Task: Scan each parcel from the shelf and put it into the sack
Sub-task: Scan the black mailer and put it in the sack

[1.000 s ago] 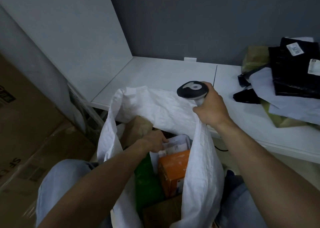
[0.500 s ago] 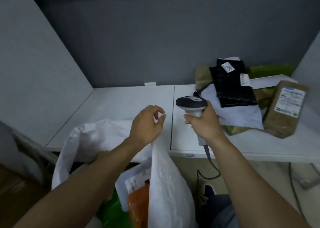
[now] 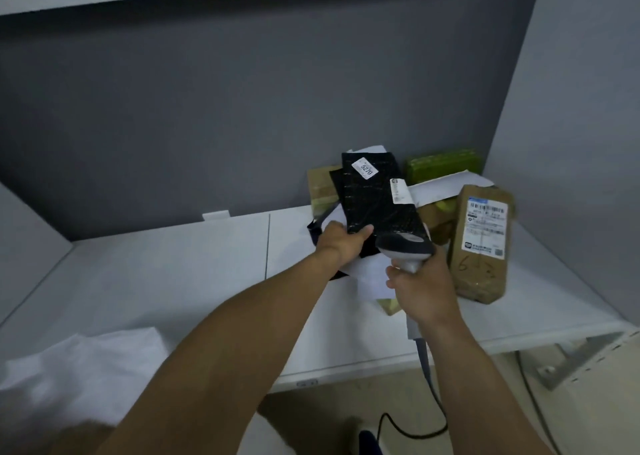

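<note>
Left hand [image 3: 341, 243], right hand [image 3: 420, 292]: both bare; forearms [image 3: 242, 343] bare up to the frame edge; dark blue patch [image 3: 370, 443] low in view, shoe or trouser, unclear.

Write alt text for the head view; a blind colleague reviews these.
A person's left hand grips a black parcel atop a pile on a white shelf, while the right hand holds a barcode scanner beside it. A brown labelled parcel sits at right; a white sack lies lower left.

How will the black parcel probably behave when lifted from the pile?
The black parcel looks like a creased plastic mailer, so it will probably sag. It lies flat and thin, so it is likely light. Its film may be slippery; the left hand grips its near edge.
</note>
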